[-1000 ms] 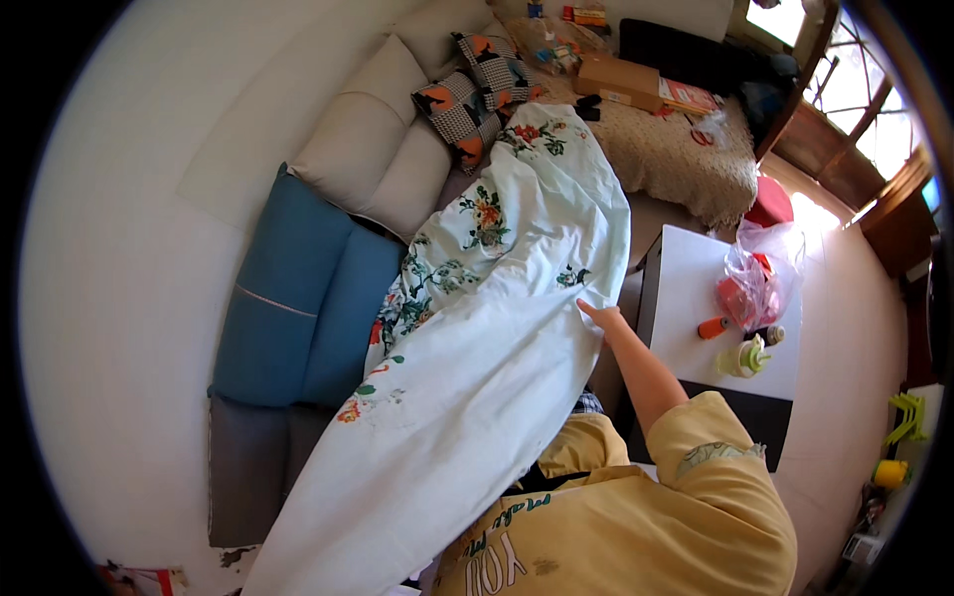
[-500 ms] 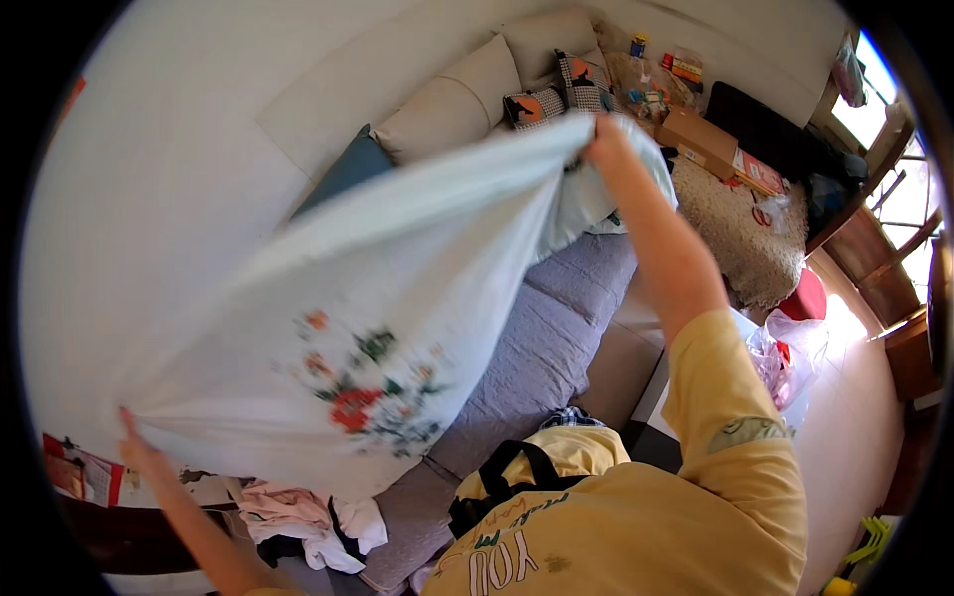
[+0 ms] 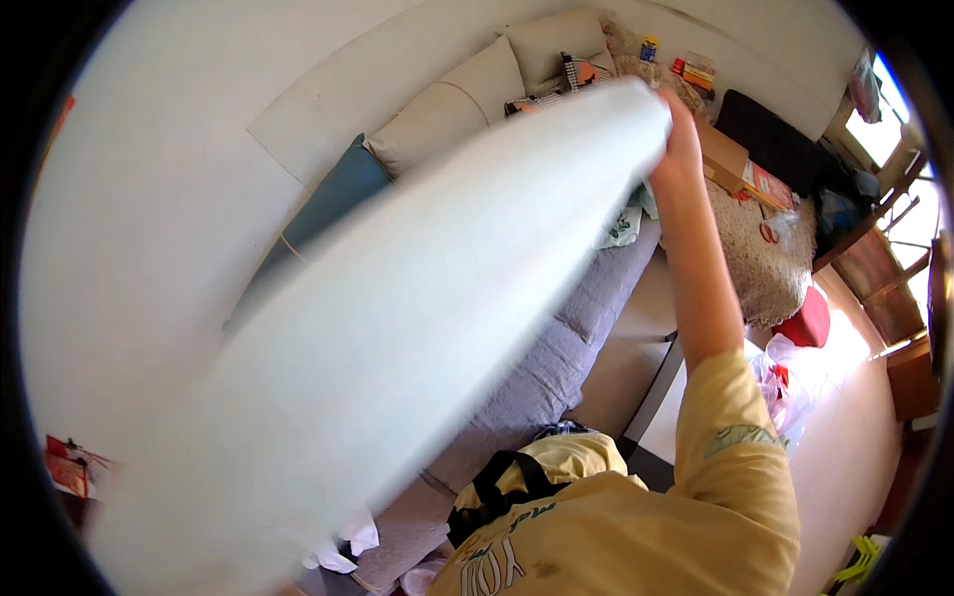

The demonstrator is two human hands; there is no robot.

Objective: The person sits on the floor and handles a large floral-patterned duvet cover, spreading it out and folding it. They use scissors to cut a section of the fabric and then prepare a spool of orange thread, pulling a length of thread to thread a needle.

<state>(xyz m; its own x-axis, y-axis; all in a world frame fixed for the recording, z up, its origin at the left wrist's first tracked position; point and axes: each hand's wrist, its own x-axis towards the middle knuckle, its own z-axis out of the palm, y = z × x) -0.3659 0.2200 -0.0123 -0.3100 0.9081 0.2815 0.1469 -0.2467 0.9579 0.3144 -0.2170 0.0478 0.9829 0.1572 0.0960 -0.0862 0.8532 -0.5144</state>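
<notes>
A large pale mint bed sheet (image 3: 397,308) is stretched in the air before me, blurred by motion, from the lower left up to the far right. At its upper corner my right hand (image 3: 680,134) is closed around the edge, with the arm reaching far out. The lower left end of the sheet hides my left hand, so its fingers do not show. Beneath the cloth lies a sofa with a grey quilted cover (image 3: 556,348). A bunched piece of printed cloth (image 3: 623,228) shows just past the sheet's edge, near my right wrist.
Beige cushions (image 3: 452,109) and a blue cushion (image 3: 348,189) lean against the wall. A cardboard box (image 3: 722,157) sits on a lace-covered surface at the far right. Nearer are a white-topped table (image 3: 661,407), a plastic bag (image 3: 780,382) and a red stool (image 3: 807,318).
The sheet has swung up and spread, its floral print no longer showing. My right hand has moved farther out and right. My left hand, gripping the sheet's corner before, is now hidden.
</notes>
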